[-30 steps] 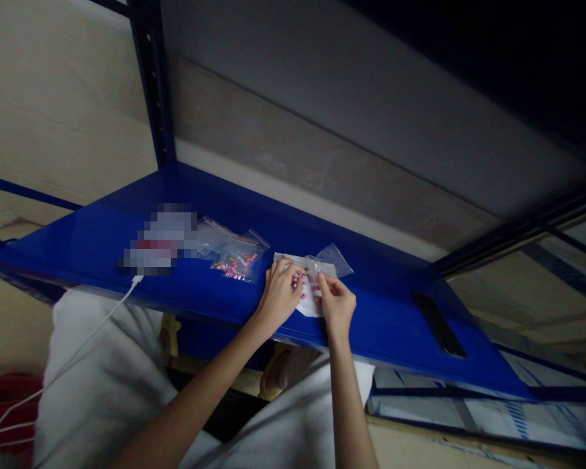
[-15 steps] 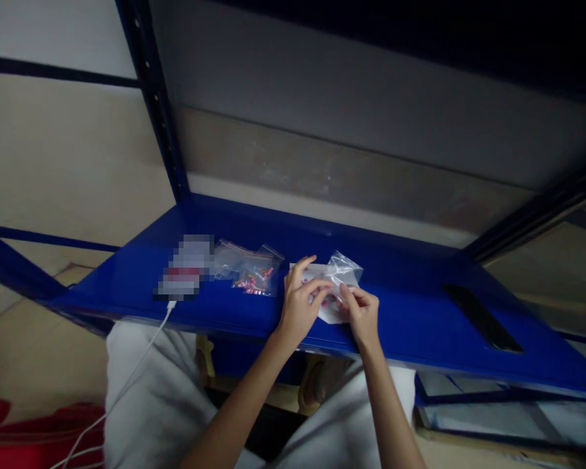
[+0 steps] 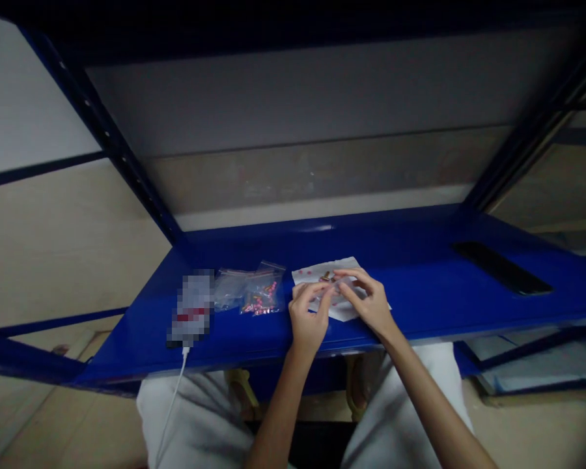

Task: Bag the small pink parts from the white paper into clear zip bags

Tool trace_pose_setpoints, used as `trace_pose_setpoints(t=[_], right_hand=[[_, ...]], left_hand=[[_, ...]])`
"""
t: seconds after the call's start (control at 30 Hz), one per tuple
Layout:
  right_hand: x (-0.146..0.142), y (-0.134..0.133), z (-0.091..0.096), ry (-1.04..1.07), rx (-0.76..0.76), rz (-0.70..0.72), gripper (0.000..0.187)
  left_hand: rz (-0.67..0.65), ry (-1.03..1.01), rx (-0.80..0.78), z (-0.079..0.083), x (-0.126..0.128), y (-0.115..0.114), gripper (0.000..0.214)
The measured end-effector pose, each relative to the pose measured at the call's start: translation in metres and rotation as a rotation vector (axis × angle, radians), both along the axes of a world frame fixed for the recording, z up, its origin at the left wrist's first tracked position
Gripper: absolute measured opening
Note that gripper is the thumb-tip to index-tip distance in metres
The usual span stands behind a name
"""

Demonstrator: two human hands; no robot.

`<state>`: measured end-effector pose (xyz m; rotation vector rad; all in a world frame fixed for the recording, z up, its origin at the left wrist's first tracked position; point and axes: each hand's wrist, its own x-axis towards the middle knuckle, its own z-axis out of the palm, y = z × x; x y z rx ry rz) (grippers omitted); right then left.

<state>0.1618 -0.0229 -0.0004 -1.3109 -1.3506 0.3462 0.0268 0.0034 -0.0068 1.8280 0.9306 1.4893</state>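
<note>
My left hand (image 3: 308,320) and my right hand (image 3: 371,305) meet over a white sheet of paper (image 3: 346,315) with pink marks on it. Both pinch a small clear plastic bag (image 3: 339,285) between thumbs and fingers. Much of that bag is hidden by the fingers. Just beyond them a few small brass-coloured pieces (image 3: 326,276) lie on the paper, too small to name. Left of the paper rests a clear zip bag (image 3: 264,298) containing several small pink and gold pieces. It overlaps other clear zip bags (image 3: 228,294) that look flat.
A blurred-out phone-like device (image 3: 194,306) with a white cable (image 3: 178,391) lies on the left of the blue shelf (image 3: 410,254). Toward the right is a long black flat object (image 3: 502,267). Blue uprights (image 3: 122,156) frame the shelf, and my knees are under its front edge.
The plastic bag, earlier standing up beyond my fingers, is now lower and mostly covered by them. My right hand has reached farther over the paper. The head view has tilted and shifted.
</note>
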Motion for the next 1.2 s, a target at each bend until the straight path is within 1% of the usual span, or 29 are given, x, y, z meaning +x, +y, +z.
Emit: trace_pose_setpoints(t=[0.07,0.13,0.2,0.3,0.37,0.43,0.5,0.57,0.63,0.8,0.9,1.0,1.1,1.2], right_hand=[[-0.0012,0.0012,-0.0013,0.029,-0.026,0.001,0.021],[-0.0017,0.0023,-0.0027,0.081,-0.046,0.018,0.022],[-0.002,0.0028,-0.0031,0.127,-0.06,0.037,0.024],[-0.0028,0.0024,-0.0018,0.171,-0.054,0.032,0.022],[-0.0035,0.0022,-0.0013,0.216,-0.061,0.041,0.022],[-0.0038,0.0024,-0.0019,0.306,-0.083,0.058,0.025],[-0.0032,0.0031,-0.0036,0.403,-0.098,0.058,0.029],[-0.002,0.0039,-0.0057,0.454,-0.091,0.044,0.03],[-0.0009,0.0045,-0.0072,0.455,-0.079,0.038,0.03],[-0.001,0.0049,-0.008,0.417,-0.06,0.029,0.027],[-0.0015,0.0049,-0.0076,0.414,-0.053,-0.002,0.026],[-0.0015,0.0046,-0.0078,0.414,-0.064,-0.042,0.027],[-0.0011,0.0045,-0.0084,0.408,-0.063,-0.049,0.025],[-0.0011,0.0044,-0.0091,0.39,-0.071,-0.022,0.026]], left_hand=[[0.009,-0.018,-0.068,-0.0025,0.0011,0.0029,0.015],[0.016,-0.048,-0.123,-0.0038,0.0019,0.0049,0.016],[0.025,-0.067,-0.161,-0.0042,0.0021,0.0056,0.016],[0.012,-0.07,-0.199,-0.0038,0.0022,0.005,0.019],[-0.017,-0.065,-0.216,-0.0031,0.0028,0.0042,0.021],[-0.071,-0.068,-0.245,-0.0021,0.0042,0.0034,0.019],[-0.15,-0.079,-0.288,-0.001,0.0061,0.0027,0.023],[-0.23,-0.089,-0.329,0.0001,0.0077,0.0023,0.03],[-0.268,-0.097,-0.347,0.001,0.0084,0.0023,0.03],[-0.297,-0.134,-0.374,0.0028,0.0073,0.0032,0.03],[-0.288,-0.168,-0.417,0.003,0.0072,0.0036,0.034],[-0.232,-0.194,-0.438,0.002,0.0075,0.0041,0.032],[-0.179,-0.182,-0.431,0.0009,0.007,0.0042,0.03],[-0.141,-0.138,-0.38,0.0006,0.0053,0.0043,0.029]])
